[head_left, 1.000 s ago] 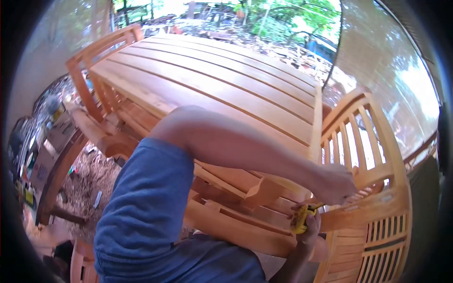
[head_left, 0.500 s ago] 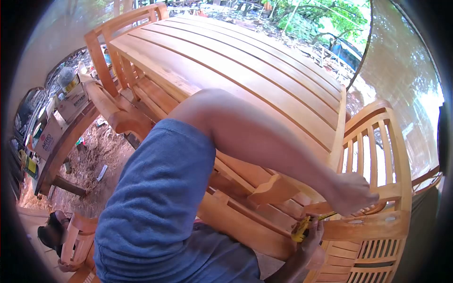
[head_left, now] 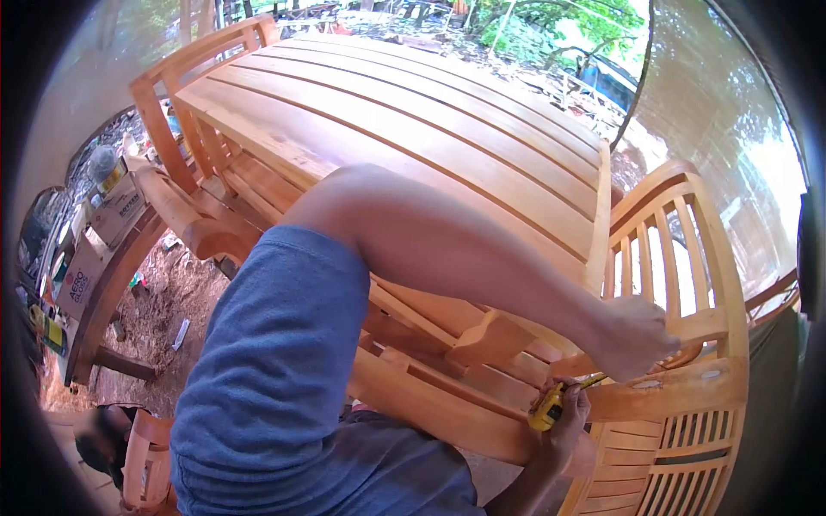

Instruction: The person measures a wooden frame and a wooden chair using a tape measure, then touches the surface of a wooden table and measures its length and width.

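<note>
My right hand (head_left: 564, 427) is closed around a yellow tape measure (head_left: 545, 409) at the lower right. A short length of yellow blade (head_left: 594, 380) runs from the case up toward my bare foot (head_left: 637, 337). The foot rests near the armrest of a wooden bench (head_left: 671, 391). My bent leg (head_left: 465, 232), in blue shorts (head_left: 267, 344), crosses in front of a slatted wooden table (head_left: 404, 112). My left hand does not show.
A workbench (head_left: 116, 279) with boxes and cans stands at the left, above a floor with shavings (head_left: 185, 301). Another person's head (head_left: 105, 440) shows at the lower left beside a wooden piece (head_left: 146, 464). Slatted wood (head_left: 619, 464) lies at the lower right.
The view has shifted slightly, so the table and leg appear a little further left. My right hand still holds the tape measure, whose yellow case shows more clearly.
</note>
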A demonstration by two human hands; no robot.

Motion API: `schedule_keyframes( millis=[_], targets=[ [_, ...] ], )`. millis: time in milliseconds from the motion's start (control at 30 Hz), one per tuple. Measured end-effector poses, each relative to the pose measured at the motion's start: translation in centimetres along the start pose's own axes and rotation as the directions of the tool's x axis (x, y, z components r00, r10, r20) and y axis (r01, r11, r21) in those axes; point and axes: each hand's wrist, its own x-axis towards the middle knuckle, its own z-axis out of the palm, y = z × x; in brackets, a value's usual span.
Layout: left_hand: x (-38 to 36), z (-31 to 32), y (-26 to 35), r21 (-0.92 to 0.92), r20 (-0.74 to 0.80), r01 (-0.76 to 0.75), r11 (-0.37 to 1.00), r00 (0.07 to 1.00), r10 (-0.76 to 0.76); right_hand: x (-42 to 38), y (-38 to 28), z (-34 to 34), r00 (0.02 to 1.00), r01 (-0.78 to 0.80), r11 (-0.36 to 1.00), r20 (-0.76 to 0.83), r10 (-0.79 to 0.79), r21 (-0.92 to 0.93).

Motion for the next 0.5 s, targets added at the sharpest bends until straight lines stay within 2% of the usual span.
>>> schedule_keyframes(
  millis=[100, 200, 400, 500],
  targets=[
    [-0.1, -0.2, 0.2, 0.043, 0.008, -0.042, 0.998, 0.999, 0.042, 0.2, 0.4, -0.5, 0.999, 0.041, 0.998, -0.031, -0.043, -0.055],
    [-0.1, 0.0, 0.1, 0.029, -0.060, -0.049, 0.998, 0.997, 0.051, 0.5, 0.7, -0.5, 0.994, 0.106, 0.991, -0.031, -0.109, -0.083],
    [0.2, 0.7, -1.0, -0.252, -0.181, -0.050, 0.967, 0.984, 0.004, 0.6, 1.0, -0.7, 0.980, 0.147, 0.984, -0.118, -0.159, -0.104],
    [0.5, 0.3, -1.0, -0.380, -0.111, 0.074, 0.922, 0.986, -0.125, 0.7, 0.7, -0.5, 0.978, 0.123, 0.992, -0.166, -0.128, -0.038]
  ],
)
